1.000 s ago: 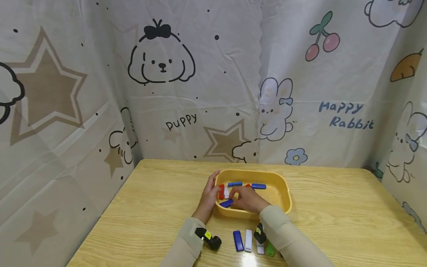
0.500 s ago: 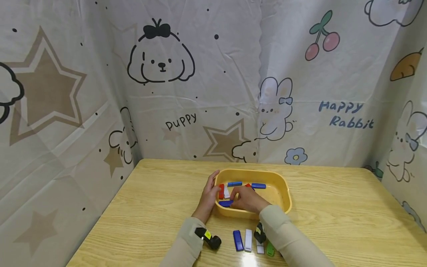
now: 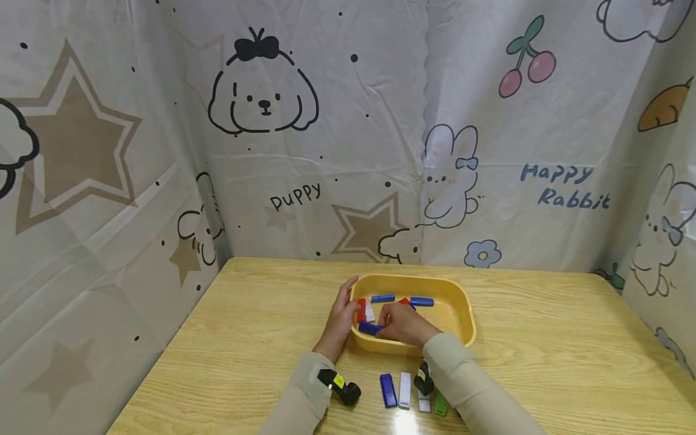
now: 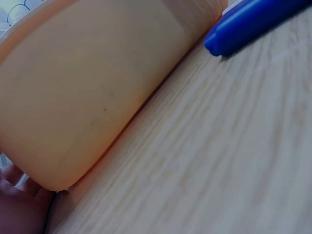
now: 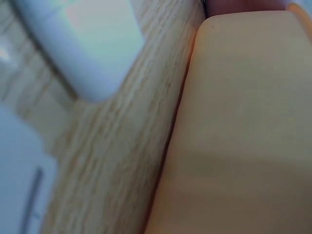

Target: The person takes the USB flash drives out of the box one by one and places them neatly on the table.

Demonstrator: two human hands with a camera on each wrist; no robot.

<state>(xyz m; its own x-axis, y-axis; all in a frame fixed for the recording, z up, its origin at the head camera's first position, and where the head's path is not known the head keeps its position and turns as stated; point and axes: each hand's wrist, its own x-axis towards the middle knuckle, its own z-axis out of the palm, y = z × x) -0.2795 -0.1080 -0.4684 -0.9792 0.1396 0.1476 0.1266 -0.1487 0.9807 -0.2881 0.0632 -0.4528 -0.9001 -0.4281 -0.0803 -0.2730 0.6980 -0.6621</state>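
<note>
In the head view, my left hand (image 3: 341, 318) grips the left end of a yellow plastic tray (image 3: 469, 329), thumb over the rim and fingers outside. Inside the tray, my right hand (image 3: 406, 324) pinches the right end of a dark blue USB stick (image 3: 370, 328) near the front left corner. Close to my left thumb lie a red stick (image 3: 361, 310) and a white stick (image 3: 370, 312). Two more blue sticks, one lighter (image 3: 383, 298) and one darker (image 3: 422, 301), lie along the back. A red piece (image 3: 404, 301) is partly hidden behind my right hand.
Before the tray, on the wooden table (image 3: 244, 338), lie a blue stick (image 3: 388, 390), a white stick (image 3: 405, 390), another white one (image 3: 424, 403) partly covered by the wrist camera (image 3: 423, 380), and a green one (image 3: 441, 405) beside my right sleeve. Printed curtains (image 3: 348, 151) enclose the table.
The blue USB stick pinched by my right hand has swivelled: its left end was low, then level, and now sits higher than its right end. Both hands stay nearly in place.
</note>
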